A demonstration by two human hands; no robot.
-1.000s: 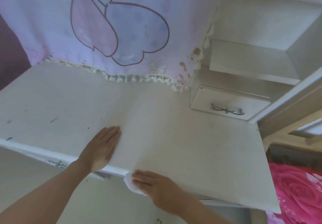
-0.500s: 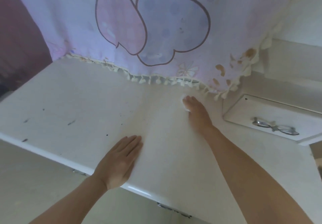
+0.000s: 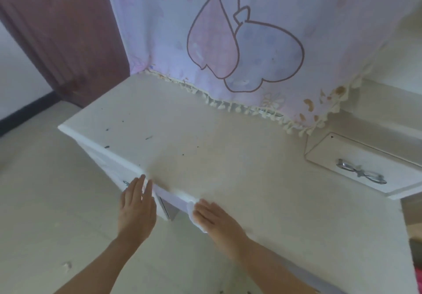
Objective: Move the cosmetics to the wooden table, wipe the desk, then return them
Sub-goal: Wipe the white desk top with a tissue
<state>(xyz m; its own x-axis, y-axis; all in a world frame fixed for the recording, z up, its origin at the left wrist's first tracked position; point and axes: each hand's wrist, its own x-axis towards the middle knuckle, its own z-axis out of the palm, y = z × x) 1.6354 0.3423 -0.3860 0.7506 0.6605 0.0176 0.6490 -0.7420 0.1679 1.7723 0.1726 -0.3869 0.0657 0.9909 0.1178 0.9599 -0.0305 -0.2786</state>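
The left hand (image 3: 137,207), fingers straight, had slid off the surface (image 3: 228,152) to its front edge. The right hand (image 3: 215,219), flat on the wipe (image 3: 191,212), had pulled it from the back to that edge, likely finishing one stroke; no cosmetics showed.

Worktop (image 3: 228,156): centre of view, floor (image 3: 45,202) to its left and front. Hanging cloth (image 3: 251,31): behind the worktop, fringe reaching its rear edge. Door (image 3: 57,31): rear left, beside the cloth. Small drawer (image 3: 356,168): on the worktop's right rear, below the cloth's corner. Wipe (image 3: 191,210): on the front edge, under the right grip (image 3: 214,220). Left grip (image 3: 137,209): left of the wipe, fingertips at the front edge, palm over the floor
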